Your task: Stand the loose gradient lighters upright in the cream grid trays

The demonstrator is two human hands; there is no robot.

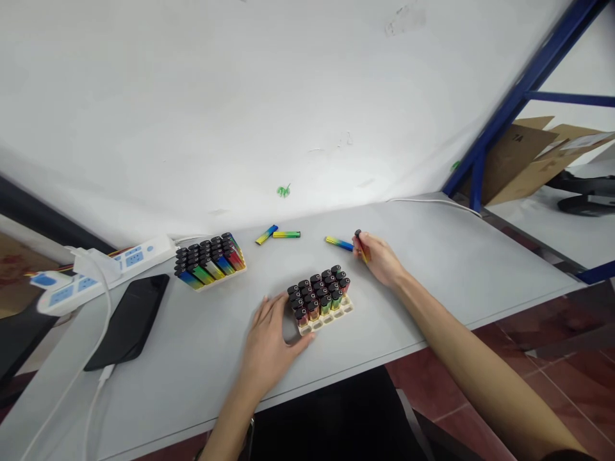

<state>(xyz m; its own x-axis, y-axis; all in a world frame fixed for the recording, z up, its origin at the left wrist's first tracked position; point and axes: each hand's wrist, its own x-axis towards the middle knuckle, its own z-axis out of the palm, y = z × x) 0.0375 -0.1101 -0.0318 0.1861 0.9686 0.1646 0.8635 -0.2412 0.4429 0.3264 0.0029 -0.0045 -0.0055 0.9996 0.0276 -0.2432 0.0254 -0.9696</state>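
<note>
My right hand [379,256] pinches a lighter [364,248] with a black top, held upright above the table. Beside those fingers lies a yellow-to-blue lighter [339,243]. In front of me a cream tray [331,317] carries several rows of black-topped lighters [321,293]; its slots along the near edge hold none. My left hand [270,346] grips the tray's near left corner, thumb on the front edge and fingers along the left side. Further back, two lighters, one yellow and blue [266,235] and one yellow and green [287,235], lie end to end.
A second full tray of lighters [210,260] stands back left. Left of it are a white power strip [134,257] and a black phone [129,323] with a white cable [103,378]. A wall borders the table behind; a blue metal frame [478,173] and cardboard boxes [523,160] stand right.
</note>
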